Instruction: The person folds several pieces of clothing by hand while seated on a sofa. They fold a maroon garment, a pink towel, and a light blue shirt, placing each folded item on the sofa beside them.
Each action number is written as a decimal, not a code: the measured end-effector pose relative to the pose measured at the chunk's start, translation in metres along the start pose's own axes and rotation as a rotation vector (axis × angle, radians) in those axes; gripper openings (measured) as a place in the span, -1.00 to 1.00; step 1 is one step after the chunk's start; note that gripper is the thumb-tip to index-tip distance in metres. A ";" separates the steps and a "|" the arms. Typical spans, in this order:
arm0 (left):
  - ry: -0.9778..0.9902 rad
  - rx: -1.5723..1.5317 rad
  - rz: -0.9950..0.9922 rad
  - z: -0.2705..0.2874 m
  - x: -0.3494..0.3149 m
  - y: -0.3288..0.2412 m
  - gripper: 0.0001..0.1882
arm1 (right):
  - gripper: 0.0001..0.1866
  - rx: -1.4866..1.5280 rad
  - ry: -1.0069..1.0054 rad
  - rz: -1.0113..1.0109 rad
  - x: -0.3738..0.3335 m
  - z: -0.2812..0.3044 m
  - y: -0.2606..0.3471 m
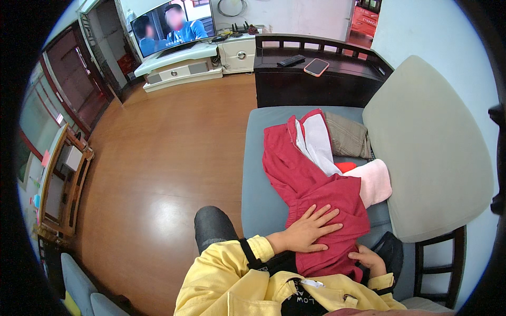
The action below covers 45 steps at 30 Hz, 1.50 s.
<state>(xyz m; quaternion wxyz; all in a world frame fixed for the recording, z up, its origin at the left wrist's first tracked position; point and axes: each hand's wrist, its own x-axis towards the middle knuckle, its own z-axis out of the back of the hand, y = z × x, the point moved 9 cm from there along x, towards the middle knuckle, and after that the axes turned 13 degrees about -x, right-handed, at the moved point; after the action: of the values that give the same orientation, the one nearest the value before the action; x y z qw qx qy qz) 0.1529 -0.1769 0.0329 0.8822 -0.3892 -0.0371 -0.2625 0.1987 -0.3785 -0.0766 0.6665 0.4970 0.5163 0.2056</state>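
Note:
A dark red jacket (pixel 316 189) with a white lining lies spread over the grey-blue sofa seat and up to my lap. My left hand (pixel 311 230) rests flat on it, fingers spread, near a gathered elastic part. At the jacket's right edge, my right hand (pixel 369 259) has its fingers closed at the cloth, partly hidden by it. Beside the jacket are a folded brown checked cloth (pixel 347 135) and a light pink cloth (pixel 376 183). A bit of bright red cloth (pixel 345 167) shows between them.
A beige back cushion (pixel 429 152) leans on the right. Behind the seat, a dark wooden ledge (pixel 316 87) holds a remote control (pixel 291 61) and a phone (pixel 316 67). A black bag-like item (pixel 390 255) sits by my right hand. A television (pixel 171 29) stands beyond the wooden floor (pixel 158 163).

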 end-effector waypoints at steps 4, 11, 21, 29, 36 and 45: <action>-0.012 -0.030 0.023 0.002 -0.010 0.003 -0.19 | -0.16 0.090 0.037 -0.118 -0.012 -0.010 -0.005; 0.044 -0.071 0.068 0.009 -0.011 0.003 -0.31 | -0.07 0.445 0.012 -0.010 -0.037 -0.033 0.022; 0.076 -0.287 -0.035 -0.008 0.049 0.014 -0.37 | -0.26 0.793 -0.211 0.304 -0.026 -0.044 0.126; -0.138 -1.615 0.154 -0.031 -0.013 0.082 -0.46 | -0.48 -0.171 -0.176 0.858 0.042 -0.062 0.249; -0.196 -1.290 0.147 -0.024 -0.013 0.077 -0.44 | -0.52 -1.247 -0.261 0.595 0.073 -0.050 0.223; -0.005 -0.976 0.343 -0.010 -0.046 0.061 -0.46 | -0.59 -1.300 -0.244 0.582 0.078 -0.032 0.196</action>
<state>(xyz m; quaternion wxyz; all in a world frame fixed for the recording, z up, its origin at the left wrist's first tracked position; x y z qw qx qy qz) 0.1418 -0.1298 -0.0277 0.6283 -0.7564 0.1520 -0.0997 0.2462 -0.2204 0.0580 0.7986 0.1366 0.0581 0.5833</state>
